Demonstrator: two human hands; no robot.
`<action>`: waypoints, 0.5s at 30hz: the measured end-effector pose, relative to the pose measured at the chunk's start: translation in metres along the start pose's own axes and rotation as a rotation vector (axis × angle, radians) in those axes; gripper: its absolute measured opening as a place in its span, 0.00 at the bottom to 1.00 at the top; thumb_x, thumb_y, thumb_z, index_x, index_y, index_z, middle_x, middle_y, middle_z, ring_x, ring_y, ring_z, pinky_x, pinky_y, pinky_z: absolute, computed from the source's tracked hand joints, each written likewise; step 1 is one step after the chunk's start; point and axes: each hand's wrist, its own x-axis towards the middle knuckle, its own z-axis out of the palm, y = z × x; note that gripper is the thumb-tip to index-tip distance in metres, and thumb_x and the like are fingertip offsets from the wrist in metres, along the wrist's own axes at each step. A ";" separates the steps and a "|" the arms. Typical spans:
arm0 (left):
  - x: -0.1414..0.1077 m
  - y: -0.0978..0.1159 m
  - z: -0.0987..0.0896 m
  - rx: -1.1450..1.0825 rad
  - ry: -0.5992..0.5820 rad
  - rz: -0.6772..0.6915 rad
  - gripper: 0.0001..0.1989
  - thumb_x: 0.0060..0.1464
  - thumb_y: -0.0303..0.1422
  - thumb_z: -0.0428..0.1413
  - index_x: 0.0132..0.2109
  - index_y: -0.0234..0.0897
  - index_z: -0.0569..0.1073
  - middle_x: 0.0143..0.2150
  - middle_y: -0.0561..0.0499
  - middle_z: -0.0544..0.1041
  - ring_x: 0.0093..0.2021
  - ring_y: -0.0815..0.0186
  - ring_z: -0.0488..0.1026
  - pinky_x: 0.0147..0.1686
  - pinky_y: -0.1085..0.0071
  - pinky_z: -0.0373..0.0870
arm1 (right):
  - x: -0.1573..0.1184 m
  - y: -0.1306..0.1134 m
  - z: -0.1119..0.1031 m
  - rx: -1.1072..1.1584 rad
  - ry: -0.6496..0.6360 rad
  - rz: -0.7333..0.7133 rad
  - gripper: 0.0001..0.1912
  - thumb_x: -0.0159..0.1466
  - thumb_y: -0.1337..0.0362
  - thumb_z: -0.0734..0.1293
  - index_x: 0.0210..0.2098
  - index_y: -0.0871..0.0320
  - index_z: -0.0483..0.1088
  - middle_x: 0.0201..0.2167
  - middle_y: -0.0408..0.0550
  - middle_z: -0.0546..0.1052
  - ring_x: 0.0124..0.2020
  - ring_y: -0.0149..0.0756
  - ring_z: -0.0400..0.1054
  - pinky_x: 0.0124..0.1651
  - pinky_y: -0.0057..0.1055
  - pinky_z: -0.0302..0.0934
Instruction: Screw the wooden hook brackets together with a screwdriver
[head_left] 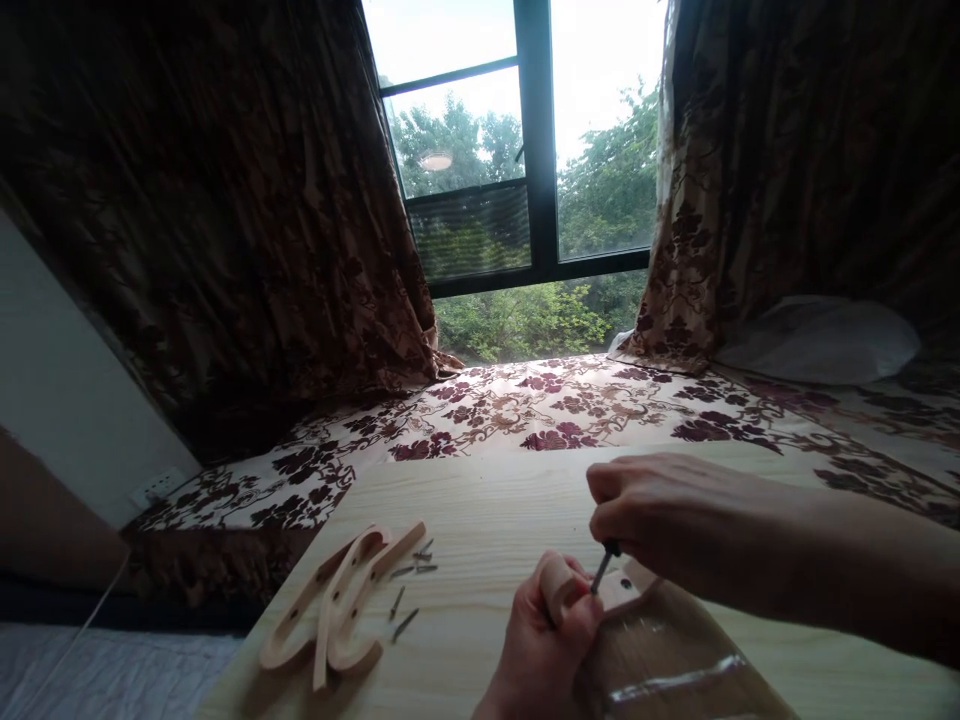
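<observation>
My right hand (660, 505) is closed around the handle of a screwdriver (602, 568), whose shaft points down at a pale wooden hook (556, 588). The fingers of my left hand (536, 640) grip that hook by its curved end. A dark hole shows in the hook's flat part beside the screwdriver's tip; whether a screw sits under the tip is hidden by my left fingers. Below the hook lies a brown board (660, 655) with shiny clear film on it. To the left, several matching curved wooden hooks (351, 590) lie together, with loose screws (397, 602) next to them.
Everything rests on a pale wooden tabletop (465, 500). Beyond it is a ledge with flowered cloth (555, 410), below a window (536, 150) between dark patterned curtains (225, 200). A whitish bag (817, 340) lies at the right, and a wall socket (157, 487) is at the left.
</observation>
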 end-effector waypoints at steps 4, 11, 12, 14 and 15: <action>0.000 -0.001 -0.001 -0.001 -0.025 -0.003 0.17 0.47 0.41 0.62 0.27 0.38 0.63 0.30 0.56 0.63 0.28 0.73 0.54 0.29 0.74 0.53 | 0.009 -0.016 -0.013 -0.080 -0.052 -0.052 0.08 0.58 0.76 0.65 0.24 0.62 0.72 0.28 0.46 0.67 0.25 0.29 0.55 0.27 0.28 0.49; -0.001 -0.011 -0.005 -0.019 -0.044 -0.028 0.21 0.46 0.48 0.62 0.28 0.38 0.61 0.25 0.59 0.57 0.25 0.74 0.49 0.25 0.75 0.49 | 0.019 -0.022 -0.009 -0.164 -0.055 -0.172 0.05 0.56 0.76 0.66 0.26 0.64 0.72 0.31 0.49 0.69 0.28 0.32 0.59 0.29 0.30 0.52; -0.001 -0.012 -0.005 0.000 -0.030 -0.026 0.22 0.45 0.49 0.62 0.28 0.38 0.61 0.25 0.59 0.57 0.25 0.74 0.49 0.25 0.75 0.50 | 0.020 -0.021 -0.007 -0.168 -0.042 -0.168 0.05 0.54 0.77 0.66 0.25 0.63 0.71 0.31 0.49 0.69 0.27 0.32 0.59 0.29 0.30 0.52; -0.001 -0.013 -0.004 0.030 0.003 -0.028 0.24 0.42 0.52 0.62 0.27 0.39 0.61 0.24 0.58 0.58 0.25 0.74 0.50 0.26 0.74 0.52 | 0.021 -0.020 -0.005 -0.148 -0.026 -0.138 0.05 0.54 0.77 0.66 0.25 0.63 0.71 0.30 0.48 0.70 0.27 0.32 0.60 0.28 0.29 0.52; 0.000 -0.014 -0.003 0.037 0.018 -0.041 0.26 0.40 0.55 0.62 0.27 0.39 0.62 0.23 0.58 0.58 0.24 0.73 0.51 0.26 0.73 0.54 | 0.021 -0.019 -0.004 -0.127 -0.019 -0.122 0.05 0.54 0.76 0.66 0.25 0.63 0.72 0.30 0.49 0.71 0.27 0.32 0.61 0.29 0.29 0.54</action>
